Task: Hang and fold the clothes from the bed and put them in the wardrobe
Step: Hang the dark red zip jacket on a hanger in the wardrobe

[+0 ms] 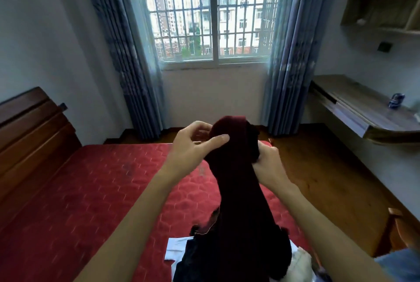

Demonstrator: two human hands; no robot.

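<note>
Head view: red quilted bed (pixel 79 190) fills the lower left. Above it I hold up a dark red garment (pixel 238 190), its hem cut off at the bottom edge. White clothing (pixel 175 250) lies mostly hidden beneath it. My left hand (pixel 193 145) pinches the garment's top. My right hand (pixel 268 163) grips its bunched side, fingertips buried in cloth.

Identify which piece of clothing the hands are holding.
The dark red garment, gripped by the left hand and right hand; the white clothes lie on the bed.
</note>
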